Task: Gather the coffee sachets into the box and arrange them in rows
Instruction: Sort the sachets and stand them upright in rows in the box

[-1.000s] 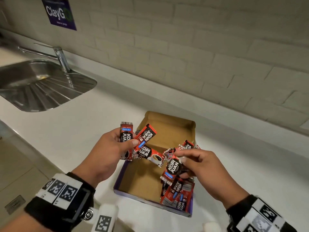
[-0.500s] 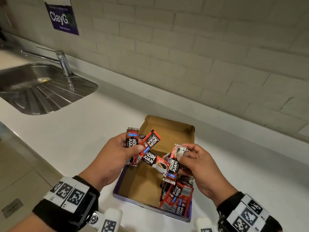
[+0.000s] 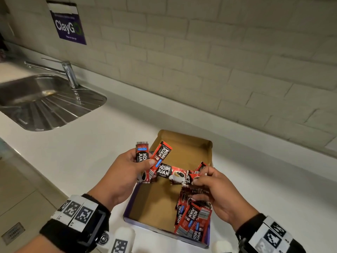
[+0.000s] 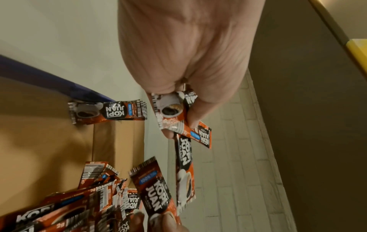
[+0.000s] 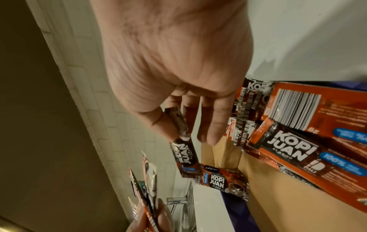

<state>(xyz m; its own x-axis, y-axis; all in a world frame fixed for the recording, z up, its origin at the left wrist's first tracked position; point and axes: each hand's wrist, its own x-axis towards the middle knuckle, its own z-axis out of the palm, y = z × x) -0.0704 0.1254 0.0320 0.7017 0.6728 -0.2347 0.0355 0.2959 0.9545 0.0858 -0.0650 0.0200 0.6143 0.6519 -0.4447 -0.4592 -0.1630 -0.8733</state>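
Observation:
An open cardboard box [image 3: 158,203] with purple outer walls lies on the white counter. My left hand [image 3: 127,172] grips a fan of red and black coffee sachets [image 3: 160,157] above the box's left wall; the same sachets [image 4: 174,113] show in the left wrist view. My right hand [image 3: 215,187] pinches one sachet [image 5: 184,155] between thumb and forefinger over the box's right side. A loose pile of sachets [image 3: 193,220] lies in the box's near right corner. One sachet [image 4: 107,111] lies at the box's wall.
A steel sink [image 3: 42,101] with a tap [image 3: 67,72] sits at the far left of the counter [image 3: 91,143]. A tiled wall with a purple sign [image 3: 67,24] runs behind. The counter's front edge drops to the floor at the left.
My right hand lifted a sachet out of the pile and carried it up toward the fan in my left hand. The left hand stayed almost still.

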